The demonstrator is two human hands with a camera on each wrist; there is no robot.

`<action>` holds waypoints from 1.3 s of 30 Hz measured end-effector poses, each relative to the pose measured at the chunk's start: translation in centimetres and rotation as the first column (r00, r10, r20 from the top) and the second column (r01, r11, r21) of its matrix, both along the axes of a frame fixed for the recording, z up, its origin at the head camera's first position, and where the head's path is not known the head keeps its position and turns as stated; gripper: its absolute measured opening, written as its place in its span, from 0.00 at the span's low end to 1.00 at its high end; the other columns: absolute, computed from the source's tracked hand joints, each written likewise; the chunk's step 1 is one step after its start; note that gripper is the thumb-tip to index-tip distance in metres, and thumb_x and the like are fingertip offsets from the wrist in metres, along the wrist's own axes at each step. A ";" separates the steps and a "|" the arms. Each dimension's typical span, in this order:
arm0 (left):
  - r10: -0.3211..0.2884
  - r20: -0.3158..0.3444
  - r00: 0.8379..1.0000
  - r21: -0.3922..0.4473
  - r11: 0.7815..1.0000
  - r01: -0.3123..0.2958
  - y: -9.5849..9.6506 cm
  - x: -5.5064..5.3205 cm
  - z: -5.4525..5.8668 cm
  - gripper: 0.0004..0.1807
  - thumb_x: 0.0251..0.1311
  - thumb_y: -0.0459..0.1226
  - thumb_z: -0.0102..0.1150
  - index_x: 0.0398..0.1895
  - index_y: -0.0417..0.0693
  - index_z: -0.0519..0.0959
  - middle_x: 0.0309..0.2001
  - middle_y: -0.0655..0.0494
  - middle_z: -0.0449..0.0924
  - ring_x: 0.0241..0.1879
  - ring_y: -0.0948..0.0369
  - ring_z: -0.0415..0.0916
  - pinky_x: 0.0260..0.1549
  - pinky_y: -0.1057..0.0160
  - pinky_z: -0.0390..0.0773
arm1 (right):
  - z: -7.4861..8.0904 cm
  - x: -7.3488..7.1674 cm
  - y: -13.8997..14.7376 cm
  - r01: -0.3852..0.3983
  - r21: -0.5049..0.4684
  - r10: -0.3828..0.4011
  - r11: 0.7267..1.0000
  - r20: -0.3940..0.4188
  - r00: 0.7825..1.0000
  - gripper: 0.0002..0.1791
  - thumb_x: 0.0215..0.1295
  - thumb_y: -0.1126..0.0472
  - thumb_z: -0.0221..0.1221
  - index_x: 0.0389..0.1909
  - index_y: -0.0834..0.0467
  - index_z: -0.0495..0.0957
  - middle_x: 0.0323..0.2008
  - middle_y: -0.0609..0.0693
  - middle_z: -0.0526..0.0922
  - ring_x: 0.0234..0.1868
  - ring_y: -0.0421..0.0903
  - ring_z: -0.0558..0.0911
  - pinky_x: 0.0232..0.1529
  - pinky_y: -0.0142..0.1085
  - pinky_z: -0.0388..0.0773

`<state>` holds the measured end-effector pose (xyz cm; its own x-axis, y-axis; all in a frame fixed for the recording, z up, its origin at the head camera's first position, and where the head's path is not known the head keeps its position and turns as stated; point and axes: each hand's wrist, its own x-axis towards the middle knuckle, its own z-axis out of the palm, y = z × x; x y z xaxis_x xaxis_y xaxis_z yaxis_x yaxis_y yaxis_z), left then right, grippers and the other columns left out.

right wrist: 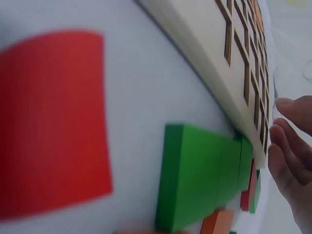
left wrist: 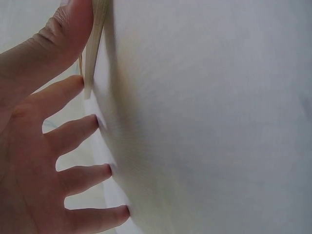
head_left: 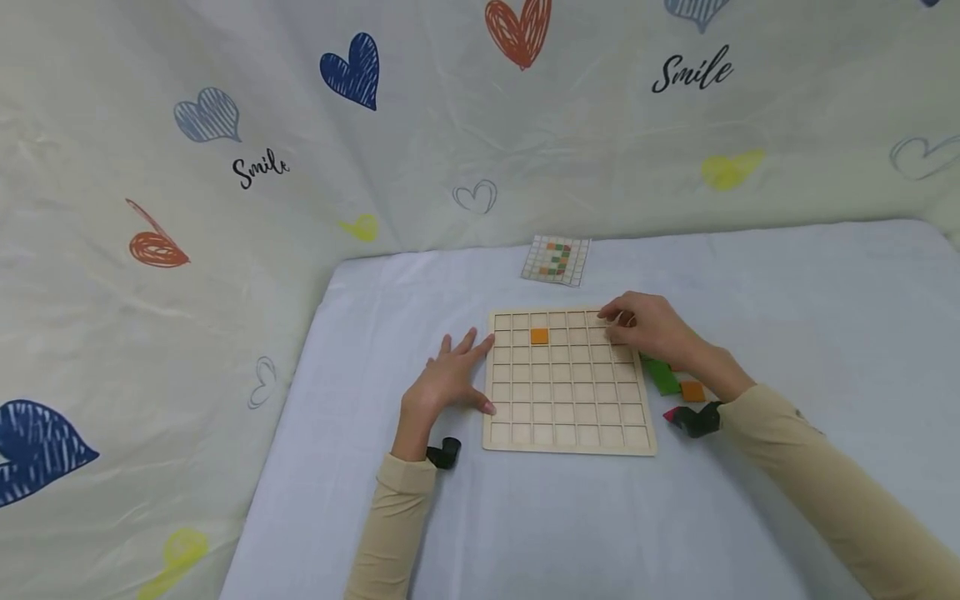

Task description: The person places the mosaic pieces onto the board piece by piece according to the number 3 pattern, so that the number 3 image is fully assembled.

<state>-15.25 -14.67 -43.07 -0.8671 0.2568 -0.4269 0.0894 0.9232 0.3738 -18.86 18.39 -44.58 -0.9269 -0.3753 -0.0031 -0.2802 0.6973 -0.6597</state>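
A light wooden grid board (head_left: 517, 448) lies on the table, with one orange square tile (head_left: 539, 336) set in a cell of its second row. My left hand (head_left: 446, 379) is spread beside the board's left edge, thumb and a fingertip at that edge; the left wrist view has the other fingertips on the cloth. Over the board's upper right corner, my right hand (head_left: 651, 323) bends its fingers, and nothing shows between thumb and fingers in the right wrist view. Green tiles (right wrist: 204, 170) lie close by the board's right edge, partly hidden by the right arm in the head view.
Behind the board lies a pattern card (head_left: 557, 261) with a coloured design on a grid. An orange tile (head_left: 692, 392) and a red tile (right wrist: 53, 122) are to the right of the board. White cloth (head_left: 300, 467) covers the table; a printed curtain (head_left: 420, 125) hangs behind it.
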 end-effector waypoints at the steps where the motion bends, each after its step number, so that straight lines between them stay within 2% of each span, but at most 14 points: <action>1: 0.001 0.000 1.000 0.004 1.000 -0.001 0.0 0.0 0.1 0.65 0.41 0.46 0.85 0.83 0.63 0.54 0.84 0.54 0.42 0.82 0.39 0.32 0.74 0.29 0.48 | 0.0 0.0 0.3 0.008 0.001 -0.008 1.000 0.004 1.000 0.14 0.69 0.68 0.61 0.52 0.67 0.83 0.46 0.61 0.85 0.44 0.55 0.83 0.46 0.49 0.81; 5: 0.007 -0.004 1.000 0.018 1.000 -0.007 -0.1 0.1 0.1 0.65 0.40 0.45 0.85 0.83 0.63 0.55 0.84 0.54 0.42 0.82 0.40 0.32 0.74 0.29 0.48 | -0.2 0.0 1.1 0.043 0.026 -0.043 0.999 -0.009 0.999 0.14 0.69 0.68 0.60 0.52 0.68 0.83 0.48 0.63 0.85 0.44 0.56 0.83 0.45 0.49 0.81; 9: 0.009 -0.007 1.000 0.025 1.000 -0.009 -0.2 0.1 0.0 0.65 0.40 0.45 0.85 0.83 0.63 0.55 0.84 0.54 0.42 0.82 0.39 0.32 0.74 0.29 0.48 | -0.3 -0.2 1.7 0.091 0.040 -0.090 0.995 -0.019 0.996 0.14 0.69 0.69 0.59 0.52 0.69 0.83 0.49 0.65 0.83 0.44 0.57 0.84 0.39 0.44 0.82; 12: 0.009 -0.007 1.000 0.028 1.000 -0.009 -0.2 0.2 0.1 0.64 0.41 0.45 0.85 0.83 0.62 0.55 0.84 0.54 0.42 0.82 0.39 0.32 0.74 0.28 0.48 | -0.3 -0.2 2.0 0.135 0.052 -0.134 0.989 -0.026 0.991 0.15 0.69 0.69 0.59 0.54 0.70 0.81 0.50 0.67 0.80 0.47 0.61 0.82 0.42 0.47 0.84; 16: 0.010 -0.006 1.000 0.030 0.999 -0.010 -0.1 0.2 0.3 0.64 0.41 0.45 0.85 0.83 0.62 0.55 0.84 0.53 0.42 0.82 0.39 0.32 0.74 0.28 0.48 | -0.4 -0.3 2.6 0.194 0.077 -0.192 0.978 -0.038 0.981 0.19 0.69 0.67 0.61 0.57 0.73 0.78 0.52 0.71 0.75 0.52 0.67 0.78 0.51 0.58 0.80; 20: 0.009 -0.008 1.000 0.026 1.000 -0.009 -0.1 0.2 0.3 0.64 0.42 0.44 0.85 0.83 0.62 0.54 0.84 0.53 0.42 0.82 0.39 0.32 0.74 0.29 0.47 | -0.6 -0.4 3.1 0.221 0.103 -0.221 0.970 -0.011 0.975 0.22 0.69 0.64 0.63 0.57 0.76 0.77 0.51 0.73 0.75 0.51 0.68 0.78 0.51 0.58 0.80; 25: 0.004 -0.012 1.000 0.022 1.000 -0.004 -0.1 0.2 0.2 0.64 0.42 0.45 0.85 0.83 0.61 0.54 0.84 0.53 0.42 0.82 0.39 0.32 0.74 0.28 0.47 | -0.8 -0.5 3.3 0.211 0.138 -0.216 0.968 0.024 0.976 0.22 0.70 0.61 0.63 0.55 0.76 0.78 0.51 0.73 0.75 0.50 0.66 0.78 0.50 0.57 0.80; 33: -0.008 -0.015 1.000 0.019 1.000 0.009 -0.2 0.1 -0.2 0.64 0.41 0.45 0.85 0.83 0.61 0.55 0.84 0.53 0.42 0.82 0.39 0.32 0.74 0.28 0.48 | -0.9 -0.1 3.3 0.238 0.061 -0.239 0.969 0.021 0.971 0.19 0.69 0.64 0.63 0.53 0.74 0.76 0.48 0.72 0.80 0.47 0.64 0.80 0.49 0.57 0.81; 39: -0.005 -0.013 1.000 0.021 1.000 0.006 -0.2 0.2 0.0 0.65 0.41 0.45 0.85 0.83 0.62 0.55 0.84 0.53 0.42 0.82 0.39 0.32 0.74 0.29 0.48 | -1.0 0.3 3.2 0.255 0.006 -0.254 0.967 -0.060 0.965 0.13 0.70 0.67 0.61 0.50 0.71 0.79 0.43 0.68 0.85 0.42 0.60 0.82 0.45 0.52 0.80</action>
